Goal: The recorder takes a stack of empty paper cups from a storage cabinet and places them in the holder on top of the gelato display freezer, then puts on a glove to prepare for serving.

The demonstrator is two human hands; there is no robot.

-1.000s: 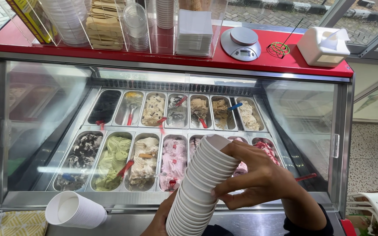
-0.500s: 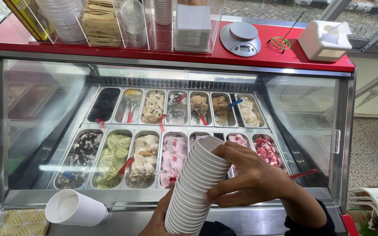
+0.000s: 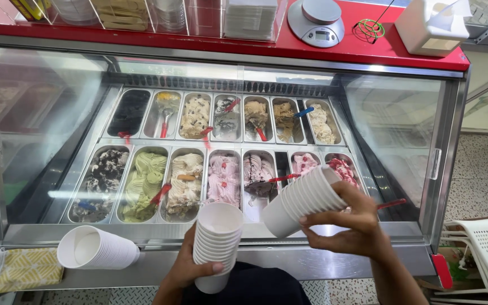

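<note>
My left hand [image 3: 190, 264] grips an upright stack of white paper cups [image 3: 217, 240] low in the middle of the head view. My right hand [image 3: 348, 229] holds a second, shorter stack of white cups [image 3: 303, 199], tilted with its open end toward the lower left. The two stacks are apart, with a gap between them. A third stack of white cups [image 3: 98, 248] lies on its side on the steel ledge to the left, near my left hand.
Behind glass, a display freezer [image 3: 227, 147] holds two rows of ice-cream tubs with scoops. A folded yellow cloth [image 3: 26, 268] lies at the ledge's left end. The red top shelf [image 3: 255, 39] carries a scale [image 3: 317, 21], napkin box and cup holders. A white plastic chair [image 3: 487, 248] stands at right.
One tall stack of cups held by both hands has been split in two: my right hand lifted the upper part away to the right, while my left hand kept the lower part.
</note>
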